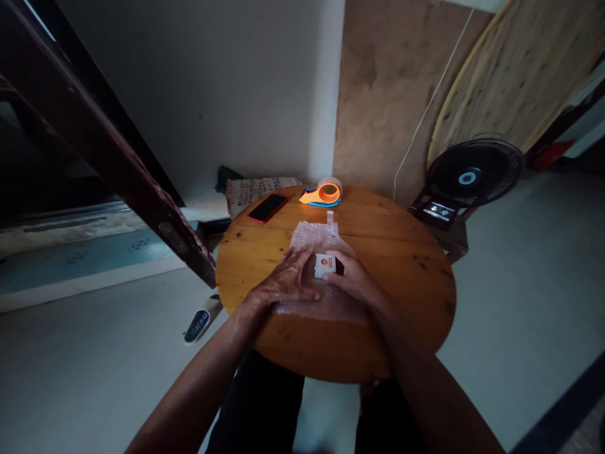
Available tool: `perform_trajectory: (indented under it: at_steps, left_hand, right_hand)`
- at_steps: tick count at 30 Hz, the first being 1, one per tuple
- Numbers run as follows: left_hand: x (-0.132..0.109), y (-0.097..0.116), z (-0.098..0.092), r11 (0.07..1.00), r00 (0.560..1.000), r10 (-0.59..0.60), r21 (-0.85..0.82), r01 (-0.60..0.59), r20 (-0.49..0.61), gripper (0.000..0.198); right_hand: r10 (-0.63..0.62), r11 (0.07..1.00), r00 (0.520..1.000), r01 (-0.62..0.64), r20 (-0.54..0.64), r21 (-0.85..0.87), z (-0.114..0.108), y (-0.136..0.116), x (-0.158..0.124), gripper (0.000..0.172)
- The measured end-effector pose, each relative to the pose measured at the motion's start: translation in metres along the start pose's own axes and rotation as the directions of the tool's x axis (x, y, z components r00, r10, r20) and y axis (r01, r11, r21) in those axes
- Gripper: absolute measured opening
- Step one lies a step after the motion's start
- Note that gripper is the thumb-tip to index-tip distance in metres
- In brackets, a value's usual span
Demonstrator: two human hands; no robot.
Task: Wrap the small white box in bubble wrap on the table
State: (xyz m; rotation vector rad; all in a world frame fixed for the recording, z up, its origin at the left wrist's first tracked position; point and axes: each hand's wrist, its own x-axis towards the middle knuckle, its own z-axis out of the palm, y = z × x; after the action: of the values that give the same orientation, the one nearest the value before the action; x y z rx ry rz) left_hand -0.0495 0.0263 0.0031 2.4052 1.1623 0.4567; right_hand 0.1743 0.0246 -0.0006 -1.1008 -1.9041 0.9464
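Note:
A small white box [324, 265] with a red mark lies on a sheet of clear bubble wrap [314, 238] spread on a round wooden table [406, 265]. My left hand [287, 281] rests flat on the wrap just left of the box, fingers stretched toward it. My right hand [357, 280] sits on the right side, its fingers curled round the box's right edge and touching it. The near part of the wrap lies under both hands.
An orange and blue tape dispenser [322, 193] and a red-edged phone [267, 207] lie at the table's far side. A small strip of tape [329, 217] stands beyond the wrap. A black fan [472, 173] is at the right, a dark wooden beam [108, 151] at the left.

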Motion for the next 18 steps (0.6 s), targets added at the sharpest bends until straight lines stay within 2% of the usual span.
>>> perform_trajectory:
  at_steps: [4, 9, 13, 18]
  left_hand:
    - [0.0001, 0.0011, -0.0014, 1.0, 1.0, 0.007, -0.005, -0.007, 0.003, 0.117]
    - [-0.0005, 0.0007, -0.0025, 1.0, 1.0, -0.007, -0.013, 0.007, 0.029, 0.12]
    - [-0.0003, -0.0008, -0.0013, 1.0, 1.0, -0.016, -0.02, 0.017, 0.024, 0.119]
    - [0.0001, -0.0011, -0.0009, 1.0, 1.0, -0.002, -0.011, 0.003, 0.022, 0.12]
  right_hand:
    - [-0.006, 0.998, 1.0, 0.006, 0.004, -0.069, -0.0024, 0.0032, -0.0002, 0.058]
    - [-0.032, 0.991, 0.999, 0.035, 0.027, -0.13, -0.0061, 0.0008, 0.0004, 0.04]
    - [-0.059, 0.987, 0.998, 0.063, 0.028, -0.15, -0.0031, -0.0025, 0.0, 0.04]
    - [-0.03, 0.987, 0.999, 0.036, 0.041, -0.155, -0.0015, -0.0046, -0.0006, 0.036]
